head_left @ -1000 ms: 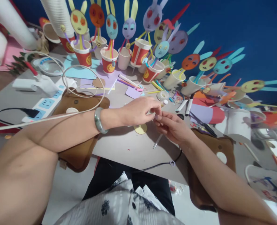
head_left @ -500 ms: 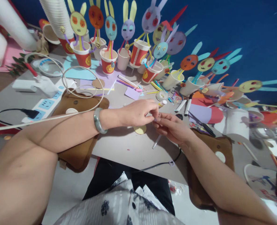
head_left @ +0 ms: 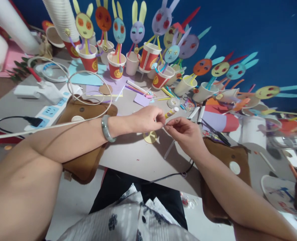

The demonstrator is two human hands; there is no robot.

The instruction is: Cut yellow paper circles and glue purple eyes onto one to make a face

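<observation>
My left hand [head_left: 148,119], with a jade-coloured bangle [head_left: 105,128] on its wrist, is closed in a pinch above the middle of the table. Its fingertips meet those of my right hand [head_left: 186,135], which is pinching too. Whatever lies between the fingertips is too small to make out. Below the hands, a round yellow paper disc [head_left: 150,137] with marks on it lies on the table. Close under my right hand is a thin whitish stick [head_left: 168,150]. Just behind the fingers lies a yellow glue stick [head_left: 172,112].
Paper cups [head_left: 116,65] with rabbit-faced straw figures stand along the back. Brown pouches [head_left: 90,160] lie under both forearms. At left are a power strip [head_left: 48,112] and a looped white cable [head_left: 110,103]. Scissors [head_left: 221,135], markers [head_left: 201,113] and coloured paper [head_left: 213,120] lie at right.
My right hand has shifted slightly, its fingers less curled, and the pinching fingertips have drawn a little apart. More of the yellow disc and the glue stick now shows.
</observation>
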